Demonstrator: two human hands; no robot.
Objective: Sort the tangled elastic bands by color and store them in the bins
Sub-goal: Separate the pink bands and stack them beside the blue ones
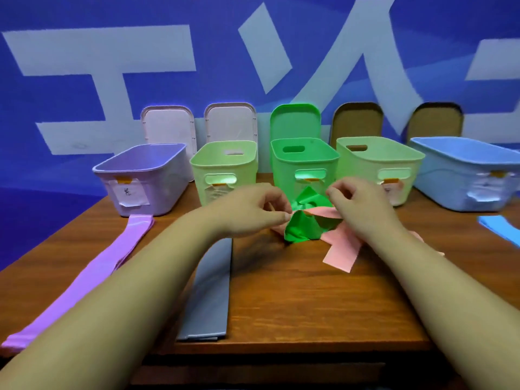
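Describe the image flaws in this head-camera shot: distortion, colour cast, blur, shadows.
Head view: wide-angle distortion leans the purple bin and blue bin outward; a bluish cast covers everything; the bin label is too blurred to read; the left hand casts a soft shadow on the table beneath it.

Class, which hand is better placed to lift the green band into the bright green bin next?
Probably the left hand: it pinches the green band, while the right hand sits over the pink band.
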